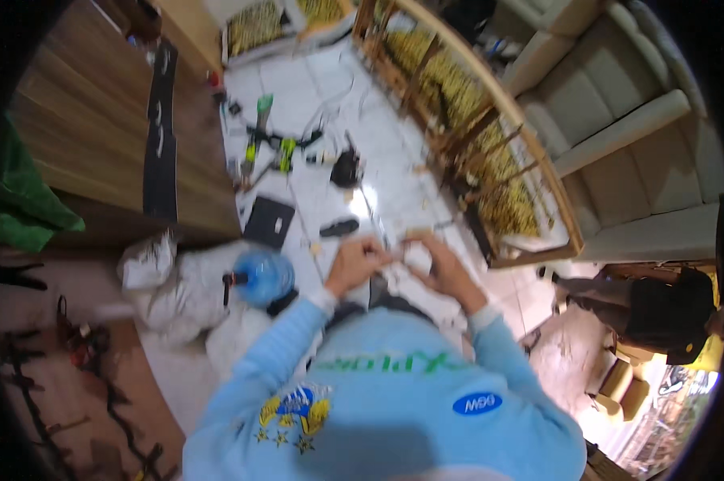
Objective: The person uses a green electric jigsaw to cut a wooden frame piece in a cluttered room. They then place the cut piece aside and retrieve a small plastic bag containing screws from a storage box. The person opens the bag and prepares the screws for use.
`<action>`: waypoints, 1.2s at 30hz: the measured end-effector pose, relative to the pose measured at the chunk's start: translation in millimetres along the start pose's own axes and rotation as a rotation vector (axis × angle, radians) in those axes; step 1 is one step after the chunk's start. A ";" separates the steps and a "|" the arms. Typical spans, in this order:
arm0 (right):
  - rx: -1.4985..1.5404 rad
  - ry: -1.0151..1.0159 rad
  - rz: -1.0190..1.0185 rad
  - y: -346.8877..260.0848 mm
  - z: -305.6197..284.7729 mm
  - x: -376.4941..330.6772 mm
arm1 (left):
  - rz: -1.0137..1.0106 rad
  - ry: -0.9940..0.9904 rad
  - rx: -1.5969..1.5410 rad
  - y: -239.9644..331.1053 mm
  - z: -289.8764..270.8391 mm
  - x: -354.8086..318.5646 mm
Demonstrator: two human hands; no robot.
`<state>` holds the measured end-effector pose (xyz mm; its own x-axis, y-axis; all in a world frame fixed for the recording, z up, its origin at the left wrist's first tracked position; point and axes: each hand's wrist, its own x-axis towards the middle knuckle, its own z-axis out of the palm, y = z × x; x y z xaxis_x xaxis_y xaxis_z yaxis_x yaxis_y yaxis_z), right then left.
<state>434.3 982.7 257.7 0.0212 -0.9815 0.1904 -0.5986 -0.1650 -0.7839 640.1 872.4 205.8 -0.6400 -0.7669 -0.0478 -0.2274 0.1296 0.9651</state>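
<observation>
My left hand and my right hand are raised in front of my chest, close together above the tiled floor. The fingers of my left hand are bent into a pinch. My right thumb and forefinger curve toward the left fingertips. Whatever is between them is too small and blurred to make out. Just beyond my left hand, a dark slipper-like object lies on the floor. To its left is a flat black laptop-like panel. Both forearms are in light blue sleeves.
A blue water jug and white sacks are at my left. Ahead lie a black bag-like object and green-and-black tools. A long wooden frame and a pale sofa stand right. A person is at far right.
</observation>
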 end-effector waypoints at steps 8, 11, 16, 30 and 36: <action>-0.065 -0.154 -0.266 -6.4 -20.2 170.2 | 0.051 0.161 -0.059 22.4 -90.5 75.3; -0.153 -0.228 -0.331 -5.3 -2.4 208.5 | 0.015 0.134 -0.090 15.1 -119.8 94.2; 0.010 -0.326 -0.112 5.8 32.2 246.0 | 0.138 0.102 0.016 -8.1 -162.4 117.8; 0.294 -0.432 0.235 121.6 49.4 365.0 | -0.787 -0.057 -1.396 -133.2 -148.5 249.1; 0.087 -0.566 0.182 221.5 -21.7 460.1 | -0.632 -0.036 -1.478 -113.6 -138.7 379.6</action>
<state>294.1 496.7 184.5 0.3617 -0.8901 -0.2772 -0.5656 0.0268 -0.8242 524.9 479.3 113.7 -0.7443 -0.4419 -0.5008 0.4108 -0.8941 0.1784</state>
